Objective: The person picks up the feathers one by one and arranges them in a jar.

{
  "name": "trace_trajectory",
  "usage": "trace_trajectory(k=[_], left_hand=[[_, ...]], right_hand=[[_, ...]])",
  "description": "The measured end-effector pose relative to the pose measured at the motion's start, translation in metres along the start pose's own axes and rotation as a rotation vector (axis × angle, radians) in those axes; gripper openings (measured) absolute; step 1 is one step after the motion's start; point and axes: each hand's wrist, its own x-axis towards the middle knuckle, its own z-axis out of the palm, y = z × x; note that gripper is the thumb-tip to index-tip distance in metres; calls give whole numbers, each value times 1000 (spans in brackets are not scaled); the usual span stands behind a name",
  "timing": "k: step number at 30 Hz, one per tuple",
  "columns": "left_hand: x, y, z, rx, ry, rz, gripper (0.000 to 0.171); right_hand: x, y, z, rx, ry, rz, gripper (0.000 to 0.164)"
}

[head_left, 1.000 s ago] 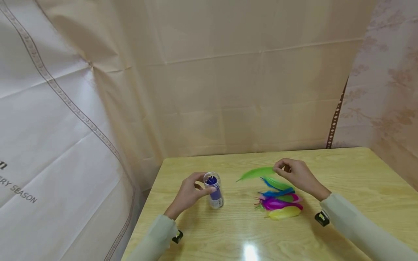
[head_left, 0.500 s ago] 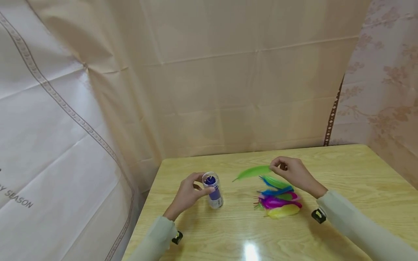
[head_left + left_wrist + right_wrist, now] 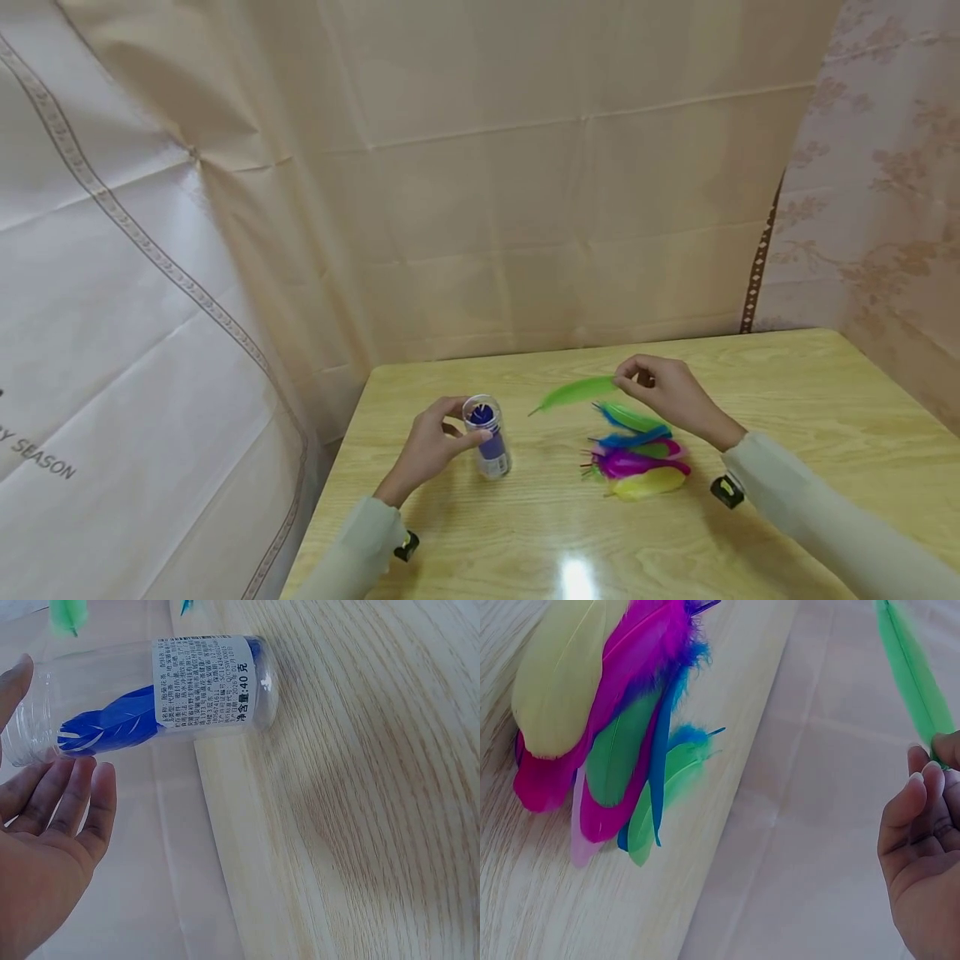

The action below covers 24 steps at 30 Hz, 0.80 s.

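A clear plastic jar [image 3: 492,450] with a printed label stands upright on the table, and a dark blue feather [image 3: 112,720] is inside it. My left hand [image 3: 435,442] grips the jar near its open mouth, thumb on the near side and fingers behind. Between thumb and fingertips, my right hand [image 3: 675,396] pinches a bright green feather [image 3: 576,392] by its broad end, the quill pointing left toward the jar. Below that hand lies a pile of feathers [image 3: 637,462] in yellow, magenta, pink, blue and green.
The pale wood table [image 3: 465,550] has its back edge against a hanging beige cloth [image 3: 465,208]. A white cloth with a patterned band [image 3: 120,350] hangs at the left. Flowered cloth [image 3: 892,208] hangs on the right.
My right hand has moved a little left and up in the head view, bringing the green feather closer to the jar. The left hand keeps its hold on the jar.
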Motion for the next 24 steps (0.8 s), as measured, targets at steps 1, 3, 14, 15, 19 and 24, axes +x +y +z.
trace_trajectory(k=[1,3,14,15,19,24], left_hand=[[0,0,0,-1,1,1,59],[0,0,0,-4,5,6,58],[0,2,0,-15,7,-5,59],[0,2,0,-15,7,-3,59],[1,1,0,-6,1,-5,60],[2,-1,0,-1,-1,-29,60]], right_hand=[[0,-1,0,2,3,-5,12],[1,-2,0,2,11,-15,10],[7,-11,0,6,34,-36,8],[7,-12,0,5,35,-37,8],[9,-15,1,10,32,-38,9],[11,-18,1,27,31,-49,8]])
